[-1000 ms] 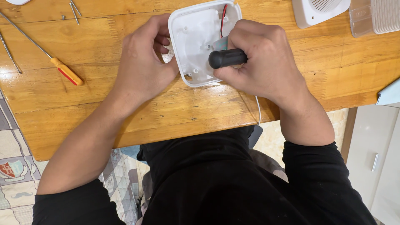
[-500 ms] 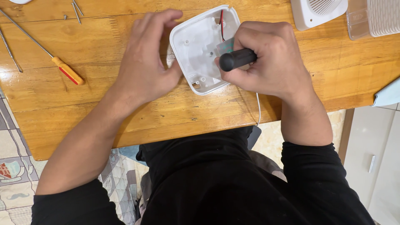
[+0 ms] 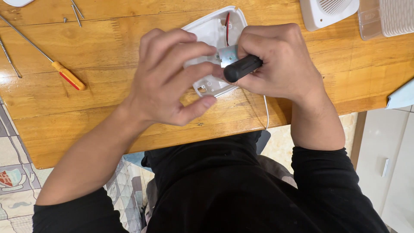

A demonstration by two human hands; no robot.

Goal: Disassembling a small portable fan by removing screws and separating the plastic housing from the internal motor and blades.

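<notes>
A white plastic housing (image 3: 211, 32) lies open side up on the wooden table (image 3: 108, 103), with a red and a black wire (image 3: 227, 26) inside. My left hand (image 3: 170, 77) rests over its near left part, fingertips touching a small silver metal part (image 3: 227, 55) in the housing. My right hand (image 3: 280, 60) grips a black tool handle (image 3: 242, 67) whose tip is hidden against the housing. A thin white cable (image 3: 266, 113) runs off the table's near edge.
An orange-handled screwdriver (image 3: 64, 74) lies at the left, with thin metal rods (image 3: 8, 58) and loose screws (image 3: 76, 12) near it. A white vented cover (image 3: 328, 12) and a clear plastic box (image 3: 388, 19) stand at the back right.
My left hand has slid right over the housing, its fingers now reaching the silver part. The right hand keeps its grip on the black handle.
</notes>
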